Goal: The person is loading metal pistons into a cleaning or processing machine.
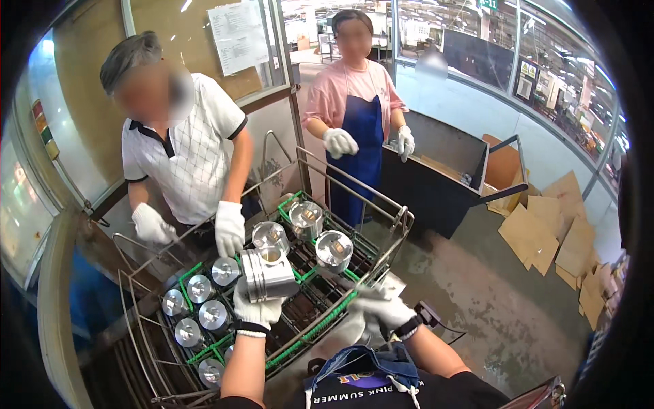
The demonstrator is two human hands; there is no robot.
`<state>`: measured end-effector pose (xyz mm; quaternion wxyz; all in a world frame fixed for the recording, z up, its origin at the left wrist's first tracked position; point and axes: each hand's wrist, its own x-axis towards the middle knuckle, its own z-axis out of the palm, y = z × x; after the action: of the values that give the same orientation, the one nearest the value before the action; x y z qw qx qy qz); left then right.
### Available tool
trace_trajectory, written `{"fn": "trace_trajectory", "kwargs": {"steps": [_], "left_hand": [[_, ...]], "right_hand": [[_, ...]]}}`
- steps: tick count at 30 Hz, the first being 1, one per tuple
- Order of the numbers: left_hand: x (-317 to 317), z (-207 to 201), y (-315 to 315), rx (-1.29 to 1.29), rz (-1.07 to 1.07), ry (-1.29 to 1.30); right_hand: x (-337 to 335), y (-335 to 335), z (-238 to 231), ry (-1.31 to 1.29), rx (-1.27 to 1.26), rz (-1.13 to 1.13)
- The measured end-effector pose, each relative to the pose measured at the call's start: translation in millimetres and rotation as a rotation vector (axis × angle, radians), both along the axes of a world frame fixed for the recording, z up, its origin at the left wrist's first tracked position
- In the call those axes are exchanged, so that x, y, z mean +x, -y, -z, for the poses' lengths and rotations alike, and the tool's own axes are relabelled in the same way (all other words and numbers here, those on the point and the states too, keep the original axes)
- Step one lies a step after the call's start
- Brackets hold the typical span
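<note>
My left hand (256, 308), in a white glove, is closed around a large silver piston (267, 274) with ring grooves and a round pin bore. It holds the piston above a wire-frame cart (320, 335) wrapped in green along some bars. Apart from it, just beyond the cart's near right side, my gloved right hand (385, 310) is smeared by motion; its fingers cannot be read. Larger pistons (334, 251) stand in the cart past the held one. Several smaller pistons (212, 314) stand at its left.
A person in a white patterned shirt (194, 129) leans over the cart's far left side with gloved hands. Another person in a blue apron (361, 143) stands beyond it, beside a dark open bin (436, 177). Flattened cardboard (528, 235) lies on the floor at right.
</note>
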<state>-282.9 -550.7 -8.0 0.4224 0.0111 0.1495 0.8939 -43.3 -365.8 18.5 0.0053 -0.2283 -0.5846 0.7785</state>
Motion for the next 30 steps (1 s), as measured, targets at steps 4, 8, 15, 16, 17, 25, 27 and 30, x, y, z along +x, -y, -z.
{"fn": "trace_trajectory", "kwargs": {"steps": [4,8,15,16,17,25,27,30], "left_hand": [[-3,4,-5,0.073,0.032,0.013],[3,-14,-14,0.224,0.120,0.021],[0,3,-13,0.094,0.030,0.012],[1,4,-15,0.090,0.027,0.010],[-1,9,-6,0.077,0.006,0.006],[-2,15,8,-0.164,-0.152,-0.020],[0,4,2,-0.367,-0.226,-0.056],[-9,4,-4,-0.011,-0.155,-0.139]], "right_hand": [[9,6,7,-0.031,-0.019,-0.071],[0,-9,12,-0.093,-0.280,0.264],[-2,-16,8,-0.165,-0.153,0.169],[1,-16,5,-0.153,0.018,0.103],[10,-9,-21,0.042,-0.065,-0.093],[122,-68,-39,-0.431,-0.365,-0.041],[103,-49,-66,-0.291,-0.407,0.312],[82,-28,-47,0.051,0.287,0.064]]}}
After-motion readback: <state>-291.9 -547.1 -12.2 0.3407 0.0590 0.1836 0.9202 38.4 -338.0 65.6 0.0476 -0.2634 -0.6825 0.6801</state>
